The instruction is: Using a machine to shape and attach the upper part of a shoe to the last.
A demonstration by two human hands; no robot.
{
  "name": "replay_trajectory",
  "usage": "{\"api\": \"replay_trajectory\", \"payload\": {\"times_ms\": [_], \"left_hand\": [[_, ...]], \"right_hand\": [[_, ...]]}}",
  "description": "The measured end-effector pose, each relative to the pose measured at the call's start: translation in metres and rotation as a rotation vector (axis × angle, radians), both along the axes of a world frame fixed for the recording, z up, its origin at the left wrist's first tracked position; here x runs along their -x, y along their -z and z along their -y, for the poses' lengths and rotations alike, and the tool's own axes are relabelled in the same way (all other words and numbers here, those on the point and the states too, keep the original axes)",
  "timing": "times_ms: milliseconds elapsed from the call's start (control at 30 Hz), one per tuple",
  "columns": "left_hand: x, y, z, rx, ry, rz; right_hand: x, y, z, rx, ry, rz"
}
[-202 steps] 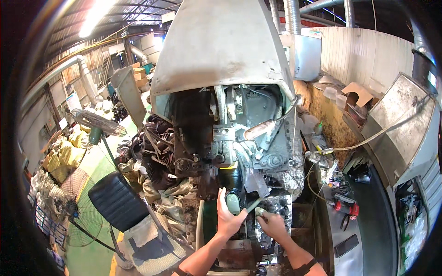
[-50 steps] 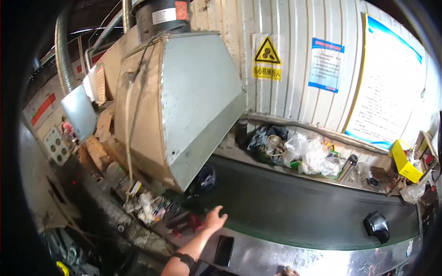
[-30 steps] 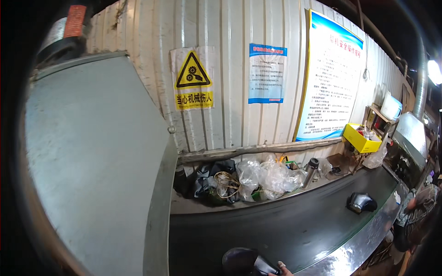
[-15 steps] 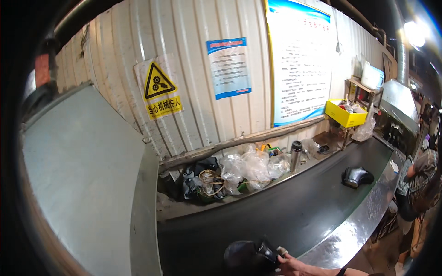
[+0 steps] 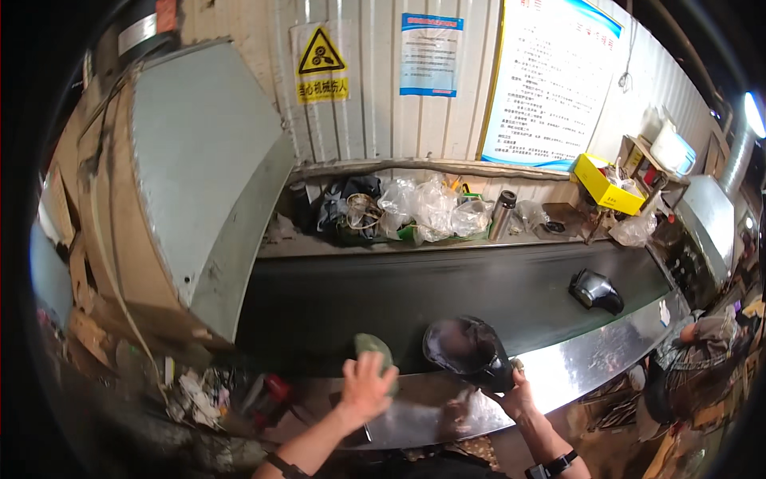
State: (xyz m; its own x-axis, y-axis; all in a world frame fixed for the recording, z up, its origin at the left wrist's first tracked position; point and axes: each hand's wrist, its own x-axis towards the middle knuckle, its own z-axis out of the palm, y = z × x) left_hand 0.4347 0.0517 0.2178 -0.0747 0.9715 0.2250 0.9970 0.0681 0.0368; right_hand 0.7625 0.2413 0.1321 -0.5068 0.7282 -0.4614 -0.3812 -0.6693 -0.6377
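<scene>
My right hand (image 5: pixel 517 395) is closed round the narrow lower end of a glossy black boot (image 5: pixel 467 345). The boot is tilted over the near edge of the belt, and its dark, wide opening faces up. To its left, my left hand (image 5: pixel 367 387) has its fingers bent over a dull green, rounded pad (image 5: pixel 375 348); the exact kind of pad cannot be made out. A gap separates the pad from the held boot. Farther right, a second glossy black boot (image 5: pixel 596 291) lies on the dark conveyor belt (image 5: pixel 343 291).
A shiny metal ledge (image 5: pixel 558 367) runs along the belt's near side. Behind the belt are clear plastic bags (image 5: pixel 431 207), a steel flask (image 5: pixel 502 215) and a yellow box (image 5: pixel 610 188). A grey metal hood (image 5: pixel 207 168) stands left. Another person (image 5: pixel 698 351) is at the far right.
My view has tilted down and swung left. My left hand has come into view with the green pad. The boot in my right hand is now raised into fuller view, its opening showing.
</scene>
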Motion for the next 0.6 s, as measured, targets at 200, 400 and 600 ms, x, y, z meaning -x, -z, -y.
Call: {"api": "replay_trajectory", "payload": {"times_ms": [200,400,600], "left_hand": [[-0.143,0.074,0.008,-0.284,0.312,-0.025],[-0.134,0.055,-0.007,-0.322,0.223,0.891],[-0.137,-0.049,-0.061,-0.158,-0.221,1.887]], "right_hand": [[-0.027,-0.026,0.008,-0.132,0.121,0.091],[-0.046,-0.102,0.048,-0.500,0.140,0.102],[-0.043,-0.128,0.067,-0.426,0.063,0.008]]}}
